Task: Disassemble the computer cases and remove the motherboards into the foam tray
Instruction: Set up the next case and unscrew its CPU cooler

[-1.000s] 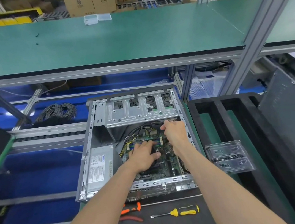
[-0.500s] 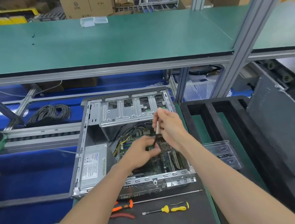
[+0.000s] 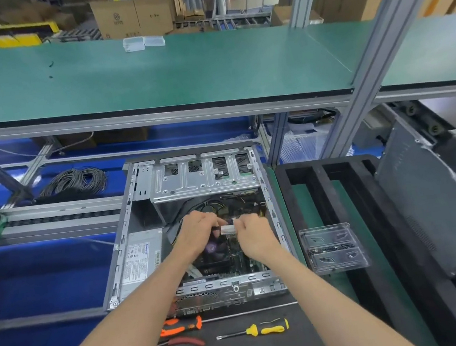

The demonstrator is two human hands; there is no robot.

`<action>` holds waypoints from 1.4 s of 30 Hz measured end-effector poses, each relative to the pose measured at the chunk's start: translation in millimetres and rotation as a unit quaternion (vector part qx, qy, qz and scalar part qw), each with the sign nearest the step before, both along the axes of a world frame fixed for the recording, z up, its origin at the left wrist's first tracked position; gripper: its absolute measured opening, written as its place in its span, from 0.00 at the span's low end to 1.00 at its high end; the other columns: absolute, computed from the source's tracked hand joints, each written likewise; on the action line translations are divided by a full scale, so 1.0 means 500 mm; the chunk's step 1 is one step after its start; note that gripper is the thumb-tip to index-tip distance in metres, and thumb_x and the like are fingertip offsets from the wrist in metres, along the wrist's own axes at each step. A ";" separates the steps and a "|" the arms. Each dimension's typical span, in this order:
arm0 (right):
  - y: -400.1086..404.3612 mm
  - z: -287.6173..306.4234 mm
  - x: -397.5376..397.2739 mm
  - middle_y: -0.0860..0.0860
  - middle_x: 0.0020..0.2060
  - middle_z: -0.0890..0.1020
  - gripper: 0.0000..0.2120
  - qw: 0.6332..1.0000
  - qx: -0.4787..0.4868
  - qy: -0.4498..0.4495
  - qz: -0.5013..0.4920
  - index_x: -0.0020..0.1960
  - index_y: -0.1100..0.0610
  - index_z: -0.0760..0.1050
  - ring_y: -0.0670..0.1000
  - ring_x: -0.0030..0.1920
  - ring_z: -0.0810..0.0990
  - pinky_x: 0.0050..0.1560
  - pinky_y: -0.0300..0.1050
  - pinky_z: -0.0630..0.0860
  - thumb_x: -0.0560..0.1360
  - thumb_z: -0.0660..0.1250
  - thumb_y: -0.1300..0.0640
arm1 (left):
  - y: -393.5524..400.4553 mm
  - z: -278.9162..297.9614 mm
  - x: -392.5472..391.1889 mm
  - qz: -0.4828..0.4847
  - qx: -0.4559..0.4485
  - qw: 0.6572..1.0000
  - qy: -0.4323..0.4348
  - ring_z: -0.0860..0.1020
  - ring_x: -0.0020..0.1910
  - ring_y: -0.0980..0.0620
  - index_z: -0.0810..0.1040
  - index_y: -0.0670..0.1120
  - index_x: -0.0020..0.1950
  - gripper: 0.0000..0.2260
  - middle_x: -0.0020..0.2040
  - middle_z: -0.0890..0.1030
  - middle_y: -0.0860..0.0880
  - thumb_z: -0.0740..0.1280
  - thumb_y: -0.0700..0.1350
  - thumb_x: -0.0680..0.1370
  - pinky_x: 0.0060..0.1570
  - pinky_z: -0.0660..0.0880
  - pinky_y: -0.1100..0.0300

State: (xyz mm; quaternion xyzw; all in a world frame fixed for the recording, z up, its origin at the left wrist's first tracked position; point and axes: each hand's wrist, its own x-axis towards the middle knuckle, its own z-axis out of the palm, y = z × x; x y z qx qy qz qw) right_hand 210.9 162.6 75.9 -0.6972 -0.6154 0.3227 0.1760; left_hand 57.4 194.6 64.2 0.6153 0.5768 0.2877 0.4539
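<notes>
An open grey computer case (image 3: pixel 130 230) lies flat on the bench, with its drive cage (image 3: pixel 201 176) at the far end and a power supply (image 3: pixel 141 258) at the left. The motherboard (image 3: pixel 232 261) sits inside, partly hidden by my hands. Both hands are over the middle of the board. My left hand (image 3: pixel 199 231) and my right hand (image 3: pixel 253 234) pinch the two ends of a small white connector (image 3: pixel 228 229) between them. The black foam tray (image 3: pixel 322 181) stands right of the case.
A clear plastic box (image 3: pixel 333 247) with small parts lies on the foam tray. Orange-handled pliers (image 3: pixel 181 326), red-handled pliers (image 3: pixel 184 342) and a yellow screwdriver (image 3: pixel 257 329) lie in front of the case. A grey case panel (image 3: pixel 426 206) leans at the right. Coiled cables (image 3: pixel 75 181) lie at the far left.
My right hand has come down from near the drive cage, where it held a thin upright piece. Both hands have met over the board and now pinch a white connector.
</notes>
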 end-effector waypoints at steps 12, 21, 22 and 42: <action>0.012 -0.031 0.012 0.65 0.55 0.78 0.10 0.983 -0.158 -0.022 0.094 0.53 0.64 0.73 0.62 0.52 0.78 0.46 0.49 0.73 0.80 0.56 0.61 | 0.108 -0.056 0.124 -0.244 0.069 0.900 0.355 0.77 0.62 0.43 0.77 0.49 0.68 0.18 0.63 0.81 0.43 0.68 0.44 0.78 0.59 0.74 0.52; 0.016 -0.041 0.003 0.60 0.57 0.77 0.13 0.962 -0.096 -0.213 0.140 0.58 0.60 0.74 0.62 0.57 0.77 0.45 0.51 0.67 0.78 0.60 0.55 | 0.145 -0.087 0.154 -0.300 0.110 0.828 0.461 0.80 0.54 0.36 0.77 0.43 0.60 0.12 0.55 0.79 0.40 0.64 0.47 0.80 0.44 0.75 0.49; 0.016 -0.043 0.004 0.60 0.57 0.78 0.13 0.962 -0.101 -0.214 0.139 0.58 0.60 0.75 0.62 0.56 0.77 0.44 0.51 0.67 0.78 0.60 0.54 | 0.143 -0.090 0.159 -0.298 0.123 0.824 0.466 0.80 0.53 0.36 0.77 0.43 0.59 0.11 0.54 0.79 0.40 0.63 0.46 0.80 0.42 0.74 0.50; 0.018 -0.049 0.003 0.58 0.48 0.79 0.05 0.968 -0.124 -0.170 0.136 0.47 0.58 0.73 0.58 0.43 0.73 0.42 0.50 0.68 0.76 0.61 0.57 | 0.118 -0.087 0.179 -0.296 0.220 0.767 0.526 0.80 0.51 0.33 0.74 0.36 0.57 0.09 0.52 0.80 0.37 0.61 0.34 0.78 0.38 0.68 0.48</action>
